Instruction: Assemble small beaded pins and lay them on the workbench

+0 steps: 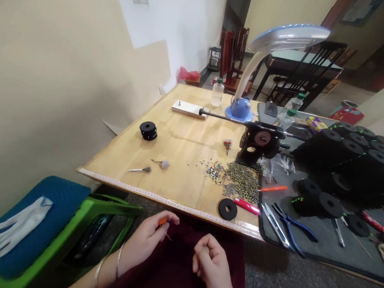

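Observation:
My left hand is below the table's near edge, over my dark red lap, fingers pinched on a small orange piece with a thin thread or wire hanging from it. My right hand is beside it, curled into a loose fist; what it holds, if anything, I cannot make out. On the wooden table just ahead lie a black disc spool, a red-handled tool and a heap of small metal beads.
A black winding machine with a long rod stands mid-table, a blue lamp behind it. Stacked black spools fill the right. Pliers lie on a dark mat. A green stool with a white glove is at left.

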